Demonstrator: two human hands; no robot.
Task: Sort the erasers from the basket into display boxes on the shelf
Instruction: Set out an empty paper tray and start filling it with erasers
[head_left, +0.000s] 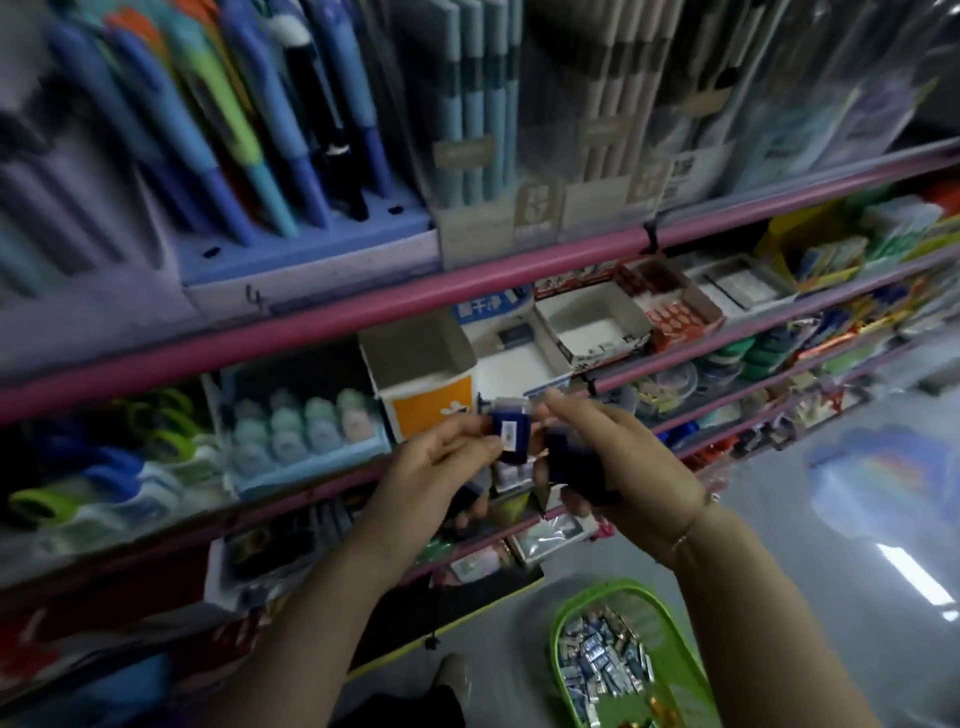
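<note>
My left hand (441, 457) pinches a dark blue eraser (511, 434) with a white label, held upright in front of the shelf. My right hand (618, 462) is curled round a stack of more dark blue erasers (561, 457), just right of the first one. Behind the hands stand open display boxes: an orange-fronted box (426, 400), a white and blue box (511, 358) and a white box with a printed rim (592, 325). Down on the floor a green basket (670, 644) holds several wrapped erasers (602, 660).
Pink shelf rails (363, 322) run across the view. Pens (249, 114) fill the upper shelf, correction tapes (306, 431) sit left of the boxes, and a red box of erasers (675, 312) lies to the right. The grey floor (831, 545) opens at right.
</note>
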